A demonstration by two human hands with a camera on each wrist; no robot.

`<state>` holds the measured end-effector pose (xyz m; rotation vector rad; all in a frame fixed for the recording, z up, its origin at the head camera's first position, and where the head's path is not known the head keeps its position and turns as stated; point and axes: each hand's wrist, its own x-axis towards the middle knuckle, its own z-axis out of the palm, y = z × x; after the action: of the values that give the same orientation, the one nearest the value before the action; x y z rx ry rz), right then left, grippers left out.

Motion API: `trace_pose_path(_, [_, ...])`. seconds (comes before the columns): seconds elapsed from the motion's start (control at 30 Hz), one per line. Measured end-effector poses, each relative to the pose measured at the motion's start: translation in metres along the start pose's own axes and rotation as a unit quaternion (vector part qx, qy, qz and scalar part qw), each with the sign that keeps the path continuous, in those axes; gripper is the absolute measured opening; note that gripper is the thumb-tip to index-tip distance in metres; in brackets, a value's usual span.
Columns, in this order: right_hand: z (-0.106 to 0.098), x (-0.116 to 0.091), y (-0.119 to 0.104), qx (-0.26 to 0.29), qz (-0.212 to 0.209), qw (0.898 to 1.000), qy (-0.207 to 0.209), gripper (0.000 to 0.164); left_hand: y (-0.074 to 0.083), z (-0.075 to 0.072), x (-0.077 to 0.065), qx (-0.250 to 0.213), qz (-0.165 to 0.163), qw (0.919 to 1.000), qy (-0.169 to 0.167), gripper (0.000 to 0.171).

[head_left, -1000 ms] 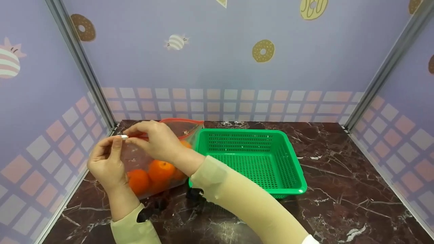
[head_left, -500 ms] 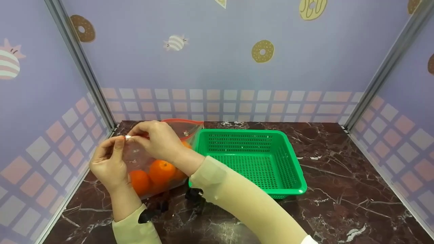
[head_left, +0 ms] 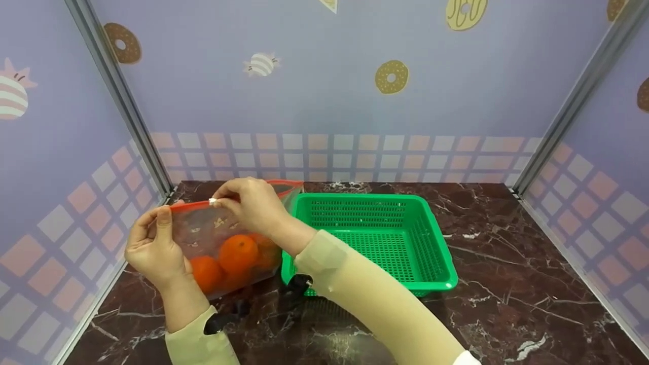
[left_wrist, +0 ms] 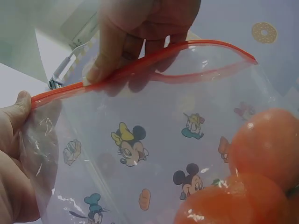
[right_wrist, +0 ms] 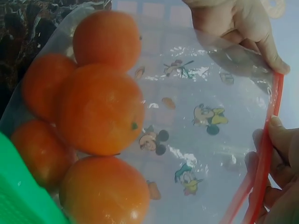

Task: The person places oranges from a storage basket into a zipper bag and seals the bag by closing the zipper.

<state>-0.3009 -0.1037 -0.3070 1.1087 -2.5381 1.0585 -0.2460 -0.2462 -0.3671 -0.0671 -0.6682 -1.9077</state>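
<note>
A clear zip bag [head_left: 195, 230] with a red top edge and cartoon prints holds several oranges [right_wrist: 100, 112] at its bottom. My left hand [head_left: 158, 248] pinches the left top corner of the bag between thumb and fingers. Along the red zip strip [left_wrist: 60, 93], my right hand [head_left: 261, 208] pinches a small white slider [head_left: 212, 202], a short way right of the left hand. Left of the slider the strip lies together; to its right the two red edges spread into a gap, as the left wrist view shows.
A green plastic basket [head_left: 375, 196] with slotted walls stands right of the bag, close against it, on a dark marbled table [head_left: 507, 284]. Purple patterned walls [head_left: 324, 101] enclose the back and both sides. My right forearm crosses over the basket's near left corner.
My right hand has slid to the right along the red strip with the slider, away from the left hand. The left hand has shifted slightly left, still gripping the bag's corner.
</note>
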Motion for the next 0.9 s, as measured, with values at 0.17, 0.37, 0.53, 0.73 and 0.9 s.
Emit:
trace_pose_path(0.17, [-0.002,0.0,0.007,-0.005,0.003,1.0,0.002,0.02,0.0,-0.001,0.001,0.006,0.006,0.9999,0.01,0.009])
trace_pose_path(0.37, [-0.006,-0.001,0.015,0.003,0.0,1.0,0.0,0.018,0.0,-0.001,0.001,-0.003,0.013,0.9998,0.015,0.009])
trace_pose_path(0.53, [-0.009,-0.001,0.02,0.011,0.002,1.0,0.0,0.019,0.001,0.001,-0.001,0.009,0.03,0.9994,0.016,0.008])
trace_pose_path(0.73, [-0.011,-0.001,0.027,0.012,-0.002,1.0,0.0,0.019,0.002,0.001,-0.001,0.007,0.033,0.9992,0.019,0.01])
trace_pose_path(0.9, [-0.013,-0.003,0.035,0.031,0.0,1.0,-0.001,0.02,0.002,0.0,0.0,0.017,0.037,0.999,0.017,0.009])
